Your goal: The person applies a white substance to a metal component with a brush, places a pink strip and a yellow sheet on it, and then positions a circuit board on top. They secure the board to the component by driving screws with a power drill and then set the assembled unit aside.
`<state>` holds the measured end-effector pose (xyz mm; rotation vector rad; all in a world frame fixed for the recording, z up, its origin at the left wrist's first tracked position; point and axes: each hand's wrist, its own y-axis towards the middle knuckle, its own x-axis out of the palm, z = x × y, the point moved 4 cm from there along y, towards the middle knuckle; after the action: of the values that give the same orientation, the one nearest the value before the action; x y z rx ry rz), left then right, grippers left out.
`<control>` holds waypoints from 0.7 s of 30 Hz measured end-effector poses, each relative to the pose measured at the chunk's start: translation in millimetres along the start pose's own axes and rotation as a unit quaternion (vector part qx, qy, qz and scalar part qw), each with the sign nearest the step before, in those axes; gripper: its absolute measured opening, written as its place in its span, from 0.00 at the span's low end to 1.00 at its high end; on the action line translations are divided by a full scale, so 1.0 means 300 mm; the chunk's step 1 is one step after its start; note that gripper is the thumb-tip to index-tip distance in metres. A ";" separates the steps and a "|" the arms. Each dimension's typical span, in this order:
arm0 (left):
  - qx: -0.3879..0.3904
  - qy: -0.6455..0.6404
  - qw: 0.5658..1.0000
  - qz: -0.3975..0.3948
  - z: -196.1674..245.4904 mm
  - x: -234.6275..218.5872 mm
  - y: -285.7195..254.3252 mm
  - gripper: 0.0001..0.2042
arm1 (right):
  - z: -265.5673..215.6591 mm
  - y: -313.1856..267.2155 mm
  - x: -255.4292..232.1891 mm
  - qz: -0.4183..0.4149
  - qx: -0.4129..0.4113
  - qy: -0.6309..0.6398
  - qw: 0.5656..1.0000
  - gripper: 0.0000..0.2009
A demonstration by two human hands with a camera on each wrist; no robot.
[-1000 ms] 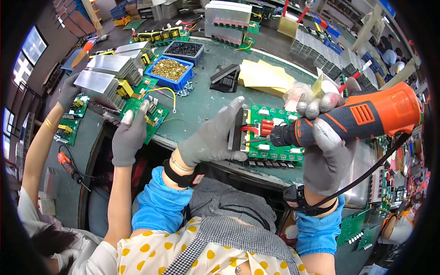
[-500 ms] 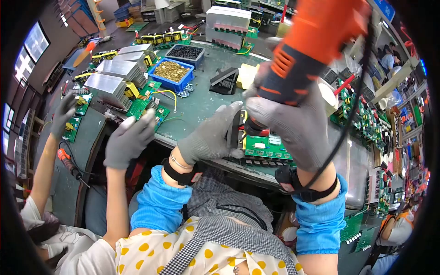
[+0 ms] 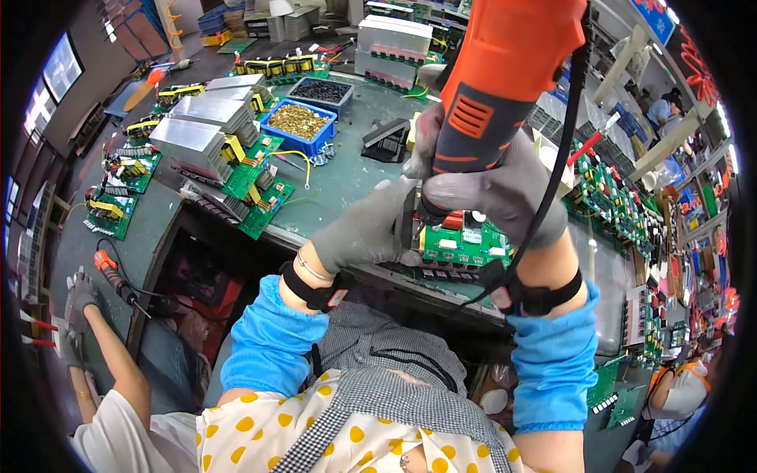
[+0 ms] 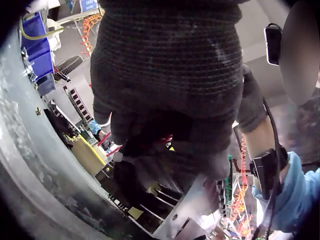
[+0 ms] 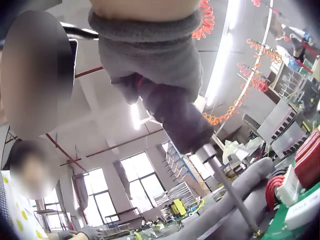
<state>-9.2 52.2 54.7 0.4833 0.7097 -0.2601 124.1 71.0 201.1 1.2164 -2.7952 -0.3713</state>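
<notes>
My gloved left hand (image 3: 363,225) grips the left end of a green circuit board (image 3: 465,251), thumb at the front and fingers behind a black end piece. My gloved right hand (image 3: 505,189) holds an orange and black power screwdriver (image 3: 485,102) upright over that same end. In the right wrist view its long metal bit (image 5: 232,190) slants down to a small brass-coloured screw (image 5: 256,233) at the board's edge, close beside the left fingers (image 5: 250,175). The tool and right hand hide much of the board. Red components and white connectors show on it.
A blue bin of brass-coloured screws (image 3: 300,122) stands by a bin of black parts (image 3: 323,91). Boards with heatsinks (image 3: 189,146) lie at the left. A black plastic piece (image 3: 386,142) sits behind the board. The screwdriver's cable (image 3: 564,165) hangs past my right wrist. Another person's gloved hands (image 3: 81,292) are at lower left.
The screwdriver has swung from lying sideways over the board to upright at its left end. My left hand stays at the board. The other person's hands have moved from the heatsink boards to the lower left.
</notes>
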 end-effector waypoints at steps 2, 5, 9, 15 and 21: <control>0.013 0.005 1.000 0.001 0.011 -0.007 0.008 0.54 | -0.048 -0.015 -0.001 -0.036 -0.012 -0.042 0.998 0.28; -0.052 -0.025 0.998 0.000 0.020 -0.014 0.000 0.55 | -0.068 -0.048 -0.028 -0.039 -0.041 -0.107 0.993 0.28; -0.046 -0.035 0.998 0.019 -0.009 0.005 -0.010 0.58 | -0.099 -0.043 -0.027 0.040 0.008 -0.110 0.993 0.26; -0.084 -0.067 0.994 -0.011 0.018 -0.010 -0.018 0.59 | -0.157 -0.066 -0.025 -0.113 -0.203 -0.099 0.968 0.39; 0.016 0.023 0.996 0.087 0.144 -0.194 -0.111 0.54 | -0.203 -0.318 -0.131 0.091 -0.371 -0.261 0.887 0.39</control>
<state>-40.6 5.5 111.4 0.5808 0.7051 -0.0971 228.5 25.2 237.7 0.7259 -2.6151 -1.7651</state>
